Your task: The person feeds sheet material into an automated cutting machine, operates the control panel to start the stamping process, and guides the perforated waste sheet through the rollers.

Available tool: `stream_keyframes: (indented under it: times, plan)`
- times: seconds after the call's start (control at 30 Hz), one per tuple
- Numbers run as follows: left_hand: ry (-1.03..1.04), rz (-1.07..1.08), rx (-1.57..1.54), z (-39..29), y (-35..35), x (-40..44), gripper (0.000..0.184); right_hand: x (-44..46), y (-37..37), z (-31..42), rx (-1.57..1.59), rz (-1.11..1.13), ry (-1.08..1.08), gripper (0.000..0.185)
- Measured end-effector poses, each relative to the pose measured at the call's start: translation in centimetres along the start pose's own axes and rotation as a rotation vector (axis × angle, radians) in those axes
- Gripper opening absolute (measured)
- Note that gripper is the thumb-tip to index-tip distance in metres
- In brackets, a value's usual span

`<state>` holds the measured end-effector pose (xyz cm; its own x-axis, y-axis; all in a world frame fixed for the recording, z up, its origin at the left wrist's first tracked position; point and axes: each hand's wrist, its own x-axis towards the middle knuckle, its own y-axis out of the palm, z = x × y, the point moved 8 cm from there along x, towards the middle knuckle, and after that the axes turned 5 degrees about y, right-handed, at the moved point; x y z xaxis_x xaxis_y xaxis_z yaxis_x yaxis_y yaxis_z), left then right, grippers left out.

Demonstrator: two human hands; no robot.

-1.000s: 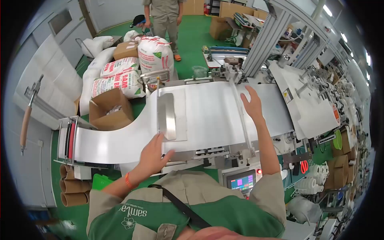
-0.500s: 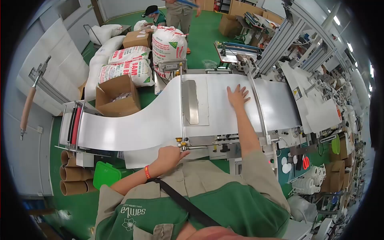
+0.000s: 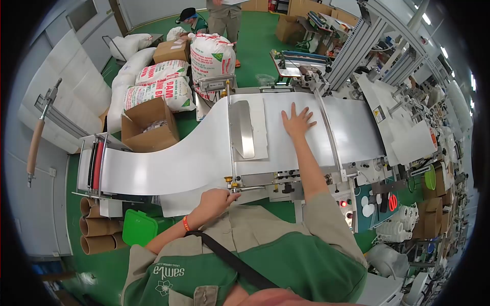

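My right hand [image 3: 298, 122] lies palm down with its fingers spread on a smooth white sheet [image 3: 286, 153] that runs across the machine. Closer to my body, my left hand [image 3: 213, 203] is closed in a fist beside the brass fitting [image 3: 232, 181] and metal lever [image 3: 252, 188] at the near end of a crossbar [image 3: 231, 137]. What its fingers hold, if anything, is hidden. A shiny curved metal plate [image 3: 246, 132] sits over the sheet between my hands. At the left, the sheet sags towards red and black rollers [image 3: 97, 164].
An open cardboard box [image 3: 148, 124] and stacked white sacks [image 3: 157, 95] stand beyond the sheet. A green container [image 3: 139, 227] and brown cardboard tubes [image 3: 99, 227] are low at left. Orange-handled scissors [image 3: 392, 202] lie at right. A standing person [image 3: 223, 23] is at the back.
My right hand has shifted slightly left on the sheet, fingers still spread. My left hand stays by the fitting. Lit red buttons now show on the near panel.
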<state>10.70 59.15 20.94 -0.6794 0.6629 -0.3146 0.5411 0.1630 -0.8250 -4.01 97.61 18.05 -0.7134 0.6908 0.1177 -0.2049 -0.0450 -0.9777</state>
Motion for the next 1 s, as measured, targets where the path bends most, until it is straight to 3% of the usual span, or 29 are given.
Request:
stream_keyframes:
  times: [0.1, 0.17, 0.2, 0.23, 0.3, 0.33, 0.37, 0.47, 0.5, 0.53, 0.57, 0.6, 0.7, 0.73, 0.77, 0.8, 1.0]
  plan:
    - [0.027, -0.02, 0.09, -0.6, -0.6, 0.0, 0.059, -0.3, -0.2, 0.3, -0.029, -0.008, -0.016, 0.068]
    - [0.1, 0.066, -0.05, -0.2, -0.9, 0.0, 0.059, -0.6, -0.3, 0.5, -0.04, -0.025, -0.033, 0.068]
    - [-0.083, 0.336, -0.186, -0.4, -1.9, -0.7, 0.065, -0.6, -0.3, 0.6, -0.048, -0.012, -0.038, 0.067]
    - [-0.146, 0.467, -0.244, 1.1, -2.1, -0.4, 0.067, -0.5, -0.2, 0.6, -0.043, -0.009, -0.037, 0.067]
    - [-0.125, 0.496, -0.622, 6.2, -2.8, 2.8, 0.064, -0.6, -0.3, 0.6, -0.028, -0.009, -0.038, 0.067]
    - [0.149, 0.333, -0.663, 8.9, -4.5, 5.9, 0.057, -0.7, -0.5, 0.7, -0.018, -0.028, -0.048, 0.066]
    - [-0.088, 0.158, -0.712, 10.8, -7.6, 7.9, 0.048, -0.7, -0.3, 0.6, 0.01, -0.103, -0.067, 0.065]
    - [0.05, -0.369, -0.743, 17.7, -10.9, 17.9, 0.041, -0.8, -0.3, 0.5, 0.049, -0.132, -0.068, 0.064]
    - [0.057, -0.435, -0.828, 18.7, -11.2, 20.9, 0.039, -0.9, -0.7, 0.5, 0.057, -0.104, -0.058, 0.064]
    - [-0.024, -0.47, -0.774, 19.8, -11.3, 23.3, 0.041, -0.8, -0.4, 0.4, 0.057, -0.109, -0.053, 0.066]
    - [0.131, -0.578, -0.584, 23.3, -10.6, 28.5, 0.046, -0.8, -0.3, 0.4, 0.073, -0.142, -0.059, 0.066]
    - [0.115, -0.673, -0.475, 22.2, -11.3, 29.3, 0.049, -0.8, -0.2, 0.4, 0.064, -0.152, -0.061, 0.065]
    - [0.148, -0.722, -0.561, 22.6, -10.5, 34.5, 0.056, -0.9, -0.3, 0.5, 0.059, -0.184, -0.061, 0.063]
    - [0.075, -0.695, -0.584, 22.6, -10.4, 34.7, 0.064, -0.8, -0.3, 0.5, 0.047, -0.146, -0.051, 0.064]
    - [-0.165, -0.605, -0.487, 26.2, -8.9, 37.3, 0.07, -0.8, -0.2, 0.4, 0.036, -0.106, -0.042, 0.065]
    - [-0.113, -0.683, -0.463, 25.4, -9.3, 37.2, 0.071, -0.8, -0.2, 0.4, 0.043, -0.111, -0.045, 0.065]
    - [-0.053, -0.689, -0.453, 25.9, -11.1, 36.1, 0.068, -0.9, -0.2, 0.6, 0.006, -0.164, -0.05, 0.064]
